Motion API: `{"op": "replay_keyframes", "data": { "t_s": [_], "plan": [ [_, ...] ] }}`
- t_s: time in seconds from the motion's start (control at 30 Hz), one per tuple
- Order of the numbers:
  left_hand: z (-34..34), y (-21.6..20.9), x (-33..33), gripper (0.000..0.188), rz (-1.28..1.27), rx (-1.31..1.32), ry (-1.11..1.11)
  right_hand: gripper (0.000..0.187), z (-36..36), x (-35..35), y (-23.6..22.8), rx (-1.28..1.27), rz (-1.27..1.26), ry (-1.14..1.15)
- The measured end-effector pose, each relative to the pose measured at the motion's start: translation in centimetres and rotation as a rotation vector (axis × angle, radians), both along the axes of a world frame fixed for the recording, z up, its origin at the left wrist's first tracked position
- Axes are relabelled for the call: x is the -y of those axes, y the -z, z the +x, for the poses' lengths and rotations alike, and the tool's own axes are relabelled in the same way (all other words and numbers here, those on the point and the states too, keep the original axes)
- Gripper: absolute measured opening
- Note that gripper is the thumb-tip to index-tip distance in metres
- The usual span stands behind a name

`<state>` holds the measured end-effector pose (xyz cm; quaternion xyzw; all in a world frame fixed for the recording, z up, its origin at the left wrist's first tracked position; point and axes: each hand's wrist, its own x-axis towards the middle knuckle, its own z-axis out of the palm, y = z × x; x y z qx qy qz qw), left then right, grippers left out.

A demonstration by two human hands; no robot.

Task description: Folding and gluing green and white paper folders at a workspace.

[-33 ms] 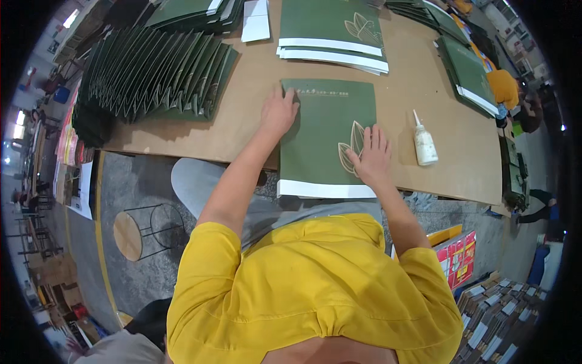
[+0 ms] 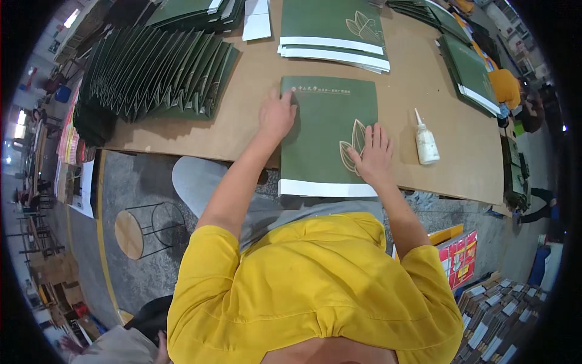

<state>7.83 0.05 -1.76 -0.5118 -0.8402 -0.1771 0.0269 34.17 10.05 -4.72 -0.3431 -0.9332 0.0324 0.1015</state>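
Observation:
A flat green paper bag with a gold leaf print and a white strip along its near edge lies in front of me, its near end reaching over the table edge. My left hand rests at its upper left edge, fingers stretched forward, with the index fingertip on the paper. On the right edge, beside the leaf print, my right hand lies flat with fingers extended. Neither hand grips anything that I can see. A white squeeze bottle with a thin nozzle stands to the right of that hand.
Folded green bags stand fanned out at the left. Another stack of flat bags lies ahead, with white cards beside it. More bags are at the far right near another person. A round stool stands on the floor at left.
My left hand has shifted very slightly left along the bag's edge, and the bag's printed top shows a little more clearly. My right hand stays in place.

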Motion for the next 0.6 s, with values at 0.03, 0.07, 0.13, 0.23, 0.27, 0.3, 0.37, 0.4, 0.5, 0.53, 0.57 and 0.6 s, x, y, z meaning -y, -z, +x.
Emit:
{"op": "replay_keyframes", "data": {
  "t_s": [0.03,0.07,0.13,0.23,0.27,0.3,0.37,0.4,0.5,0.53,0.57,0.6],
  "plan": [
    [1.3,-1.6,1.8,0.039,-0.051,0.158,-0.101,0.077,-0.2,-0.3,-0.1,0.000,0.026,0.000],
    [2.5,-2.3,3.6,0.043,-0.097,0.318,-0.205,0.077,-0.3,-0.4,-0.1,0.000,0.019,-0.009],
    [4.6,-1.7,7.3,0.047,-0.048,0.426,-0.194,0.078,-0.2,-0.3,-0.1,-0.010,0.057,-0.015],
    [5.2,-0.4,8.6,0.051,0.061,0.622,-0.195,0.078,-0.3,-0.4,-0.1,-0.011,0.070,-0.008],
    [5.1,0.0,8.6,0.050,0.125,0.707,-0.206,0.078,-0.6,-0.6,-0.1,-0.010,0.066,-0.016],
    [4.5,0.7,8.2,0.050,0.124,0.708,-0.215,0.078,-1.0,-0.8,-0.1,0.017,0.065,-0.005],
    [3.7,0.4,6.5,0.049,0.272,0.704,-0.258,0.078,-2.0,-1.7,0.1,0.050,0.062,0.007],
    [4.0,-0.6,5.7,0.049,0.207,0.666,-0.291,0.078,-2.7,-2.2,0.2,0.040,0.070,0.034],
    [4.3,2.0,4.6,0.049,0.249,-0.004,-0.130,0.075,-3.5,-2.5,0.2,0.029,0.099,0.058],
    [4.0,3.3,5.2,0.049,0.223,-0.116,0.008,0.074,-3.3,-2.4,0.0,-0.035,0.108,0.063],
    [3.7,3.8,5.6,0.049,0.218,-0.115,0.013,0.073,-3.0,-2.2,-0.1,-0.099,0.115,0.069],
    [3.3,4.2,5.9,0.049,0.148,-0.127,0.013,0.073,-3.4,-2.1,-0.1,-0.097,0.111,0.075]
  ]
}}
